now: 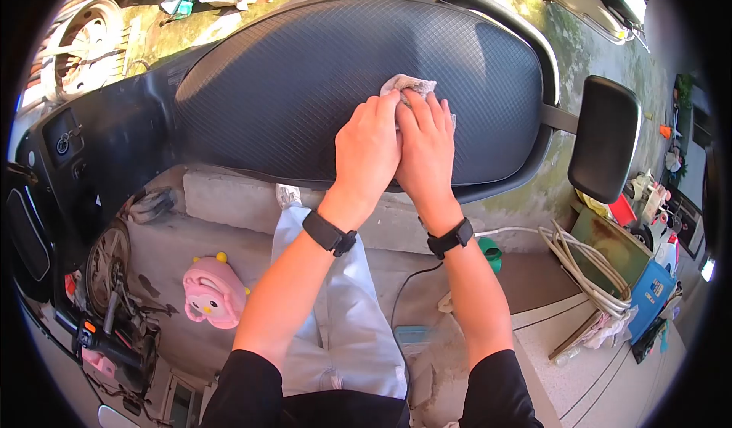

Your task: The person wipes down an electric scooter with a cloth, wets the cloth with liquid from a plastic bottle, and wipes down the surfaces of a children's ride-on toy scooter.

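A pale, crumpled cloth (410, 83) lies bunched on the black quilted scooter seat (282, 85), right of the seat's middle. My left hand (366, 147) and my right hand (425, 142) are side by side over it, touching each other. Fingers of both are curled and pressed onto the cloth against the seat. Much of the cloth is hidden beneath them, with folds showing past the fingertips and a bit at the right hand's outer edge. A black band is on each wrist.
At the seat's right end stands a padded backrest (606, 138). Keys (67, 139) hang at the scooter's front panel, left. Below are a pink cartoon-faced object (213, 292), a bicycle wheel (108, 268) and a coiled hose (583, 264). A concrete step (229, 203) runs beside the scooter.
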{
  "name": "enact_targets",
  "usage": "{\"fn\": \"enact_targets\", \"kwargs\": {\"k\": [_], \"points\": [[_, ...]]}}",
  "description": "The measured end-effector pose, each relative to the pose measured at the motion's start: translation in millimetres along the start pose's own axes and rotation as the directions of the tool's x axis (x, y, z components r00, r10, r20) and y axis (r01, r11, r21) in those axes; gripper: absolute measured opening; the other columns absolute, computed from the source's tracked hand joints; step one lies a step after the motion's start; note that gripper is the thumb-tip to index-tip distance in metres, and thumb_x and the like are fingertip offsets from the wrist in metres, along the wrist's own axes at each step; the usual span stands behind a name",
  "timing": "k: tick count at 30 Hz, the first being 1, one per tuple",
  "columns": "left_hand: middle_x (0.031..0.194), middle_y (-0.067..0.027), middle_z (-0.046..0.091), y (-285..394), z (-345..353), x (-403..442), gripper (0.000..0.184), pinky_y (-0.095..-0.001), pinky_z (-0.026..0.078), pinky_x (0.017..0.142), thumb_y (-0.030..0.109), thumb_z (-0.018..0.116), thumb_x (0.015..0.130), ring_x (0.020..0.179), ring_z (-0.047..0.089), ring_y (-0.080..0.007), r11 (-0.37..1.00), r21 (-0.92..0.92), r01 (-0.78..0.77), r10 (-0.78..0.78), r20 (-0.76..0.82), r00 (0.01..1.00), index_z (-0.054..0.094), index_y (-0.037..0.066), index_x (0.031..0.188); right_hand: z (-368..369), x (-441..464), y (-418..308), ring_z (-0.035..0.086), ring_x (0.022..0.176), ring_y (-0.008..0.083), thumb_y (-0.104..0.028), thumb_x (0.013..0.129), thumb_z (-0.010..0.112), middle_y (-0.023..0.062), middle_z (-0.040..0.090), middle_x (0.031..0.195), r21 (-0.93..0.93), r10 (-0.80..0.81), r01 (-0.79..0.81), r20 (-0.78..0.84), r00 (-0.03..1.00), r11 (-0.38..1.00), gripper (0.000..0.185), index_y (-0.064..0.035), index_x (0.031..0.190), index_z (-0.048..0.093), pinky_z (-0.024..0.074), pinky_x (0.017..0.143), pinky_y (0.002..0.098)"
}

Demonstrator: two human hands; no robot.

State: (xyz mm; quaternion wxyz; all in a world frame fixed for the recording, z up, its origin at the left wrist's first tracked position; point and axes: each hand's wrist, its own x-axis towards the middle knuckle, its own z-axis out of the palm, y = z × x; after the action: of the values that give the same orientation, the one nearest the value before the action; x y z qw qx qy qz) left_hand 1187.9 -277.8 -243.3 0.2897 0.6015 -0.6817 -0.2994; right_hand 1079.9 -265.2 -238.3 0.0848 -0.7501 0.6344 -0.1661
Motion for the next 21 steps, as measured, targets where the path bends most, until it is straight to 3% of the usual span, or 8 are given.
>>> {"fn": "enact_targets", "kwargs": {"k": [4,7,10,12,15,21], "points": [[0.097,-0.0103,0.063,26.2,27.0,-8.9,0.043,-0.04,0.056,0.075,0.002,0.072,0.074,0.088,0.065,-0.0292,0.997,-0.041,-0.069,0.071,0.073,0.995,0.06,0.004,0.115,-5.2,-39.7,30.1,0.049,0.128,0.0432,-0.016,0.08,0.07,0.0147,0.056,0.134,0.043,0.139,-0.137,-0.049,0.989,0.99,0.045,-0.0038,0.123,0.062,0.0355,0.11,0.0603],[0.093,-0.0102,0.061,21.4,23.4,-36.2,0.041,-0.0403,0.055,0.071,0.002,0.071,0.075,0.086,0.064,-0.0294,0.998,-0.031,-0.054,0.058,0.164,0.985,0.06,0.004,0.114,-1.9,-68.2,13.2,0.05,0.126,0.0444,-0.019,0.08,0.071,0.0139,0.058,0.131,0.038,0.197,-0.195,-0.048,0.979,0.98,0.044,-0.0044,0.12,0.063,0.0352,0.11,0.0626],[0.088,-0.009,0.059,1.8,-1.1,-53.8,0.027,-0.0382,0.054,0.066,0.01,0.064,0.083,0.078,0.063,-0.0251,0.995,0.071,-0.076,0.062,0.179,0.982,0.06,0.002,0.109,8.7,-73.6,-13.1,0.05,0.125,0.0431,-0.022,0.079,0.07,0.0124,0.059,0.128,0.037,0.136,-0.136,-0.011,0.991,0.99,0.04,-0.0054,0.116,0.065,0.0352,0.109,0.0649],[0.093,-0.0102,0.063,-15.8,-20.0,-58.7,0.034,-0.0405,0.055,0.069,0.002,0.069,0.077,0.084,0.065,-0.0295,0.993,0.12,0.006,-0.025,0.158,0.987,0.06,0.003,0.11,23.1,-66.1,-31.6,0.051,0.124,0.0407,-0.023,0.08,0.069,0.0105,0.059,0.125,0.049,0.052,-0.053,0.007,0.999,0.997,0.036,-0.0066,0.112,0.067,0.0351,0.109,0.0657],[0.091,-0.01,0.064,-41.3,-36.6,-53.8,0.027,-0.0407,0.055,0.069,0.002,0.069,0.079,0.082,0.066,-0.0301,0.977,0.214,-0.018,-0.006,0.11,0.994,0.058,0.003,0.104,48.2,-53.7,-47.1,0.052,0.125,0.0353,-0.026,0.08,0.065,0.0068,0.061,0.122,0.067,-0.011,0.013,-0.024,1.0,0.998,0.034,-0.0098,0.11,0.067,0.0339,0.111,0.0645],[0.092,-0.0137,0.063,-35.1,-33.3,-41.7,0.018,-0.0439,0.056,0.069,0.009,0.058,0.089,0.084,0.066,-0.033,0.932,0.36,-0.047,-0.056,0.27,0.961,0.051,0.002,0.104,58.0,-57.2,-41.1,0.052,0.127,0.0315,-0.028,0.081,0.062,0.0055,0.061,0.122,0.071,-0.015,0.019,-0.061,0.998,0.997,0.034,-0.0102,0.11,0.067,0.0318,0.114,0.0596]]}}
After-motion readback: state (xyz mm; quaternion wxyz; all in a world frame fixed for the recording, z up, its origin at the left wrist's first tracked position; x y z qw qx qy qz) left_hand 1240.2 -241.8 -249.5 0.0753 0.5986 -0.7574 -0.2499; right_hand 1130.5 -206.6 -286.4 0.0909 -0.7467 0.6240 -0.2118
